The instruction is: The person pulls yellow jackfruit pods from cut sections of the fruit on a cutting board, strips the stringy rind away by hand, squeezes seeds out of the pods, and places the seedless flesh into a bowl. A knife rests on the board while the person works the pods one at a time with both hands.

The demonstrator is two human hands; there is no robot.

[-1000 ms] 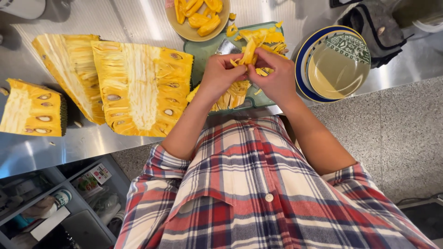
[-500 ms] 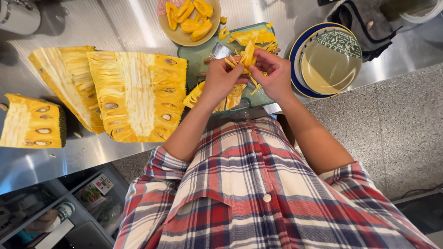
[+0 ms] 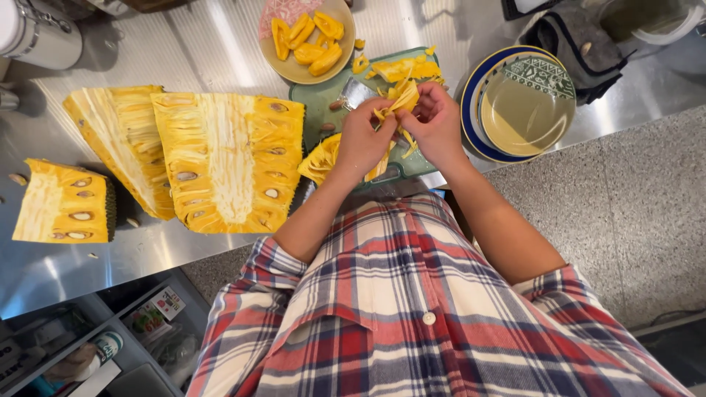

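Note:
My left hand [image 3: 363, 140] and my right hand [image 3: 435, 125] meet over a green cutting board [image 3: 318, 94], both gripping one yellow jackfruit pod [image 3: 403, 98] with stringy fibres hanging from it. A heap of yellow fibres [image 3: 323, 159] lies on the board's near edge under my left wrist. A knife blade [image 3: 356, 93] rests on the board behind my fingers. Cleaned orange pods fill a tan bowl [image 3: 294, 70] beyond the board.
Three large cut jackfruit pieces [image 3: 228, 162] [image 3: 121, 140] [image 3: 65, 202] lie on the steel counter [image 3: 88, 265] to the left. Stacked plates [image 3: 523, 103] sit to the right, a dark cloth [image 3: 581, 40] behind them. A metal canister [image 3: 40, 33] stands far left. Shelves lie below.
The view has shifted slightly, so everything sits lower in frame. My hands stay together on the pod, pulling fibres from it; more strands now hang between them.

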